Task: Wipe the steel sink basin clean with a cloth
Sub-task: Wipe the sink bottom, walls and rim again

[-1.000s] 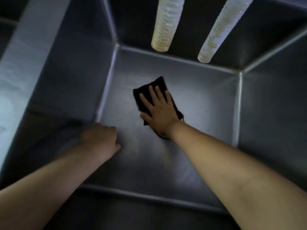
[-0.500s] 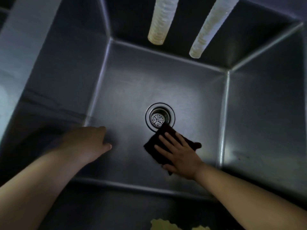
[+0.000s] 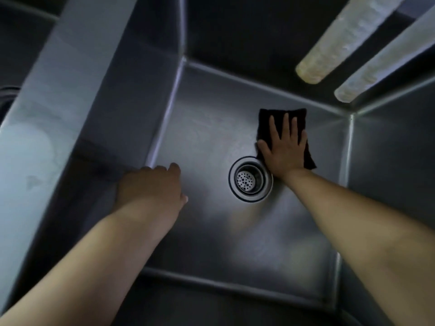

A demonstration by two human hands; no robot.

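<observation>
The deep, square, brushed steel sink basin [image 3: 211, 243] fills the view, its floor dull grey with a faint sheen and bare metal on all sides of the round perforated steel drain strainer [image 3: 250, 179]. Two pale ribbed hoses [image 3: 339, 41] hang over the far right corner. The right hand [image 3: 283, 147] presses flat, fingers straight and spread, on a dark folded cloth [image 3: 266, 118] just beyond the drain, near the back wall. The left hand [image 3: 150, 187] rests loosely curled at the left wall's foot, holding nothing.
</observation>
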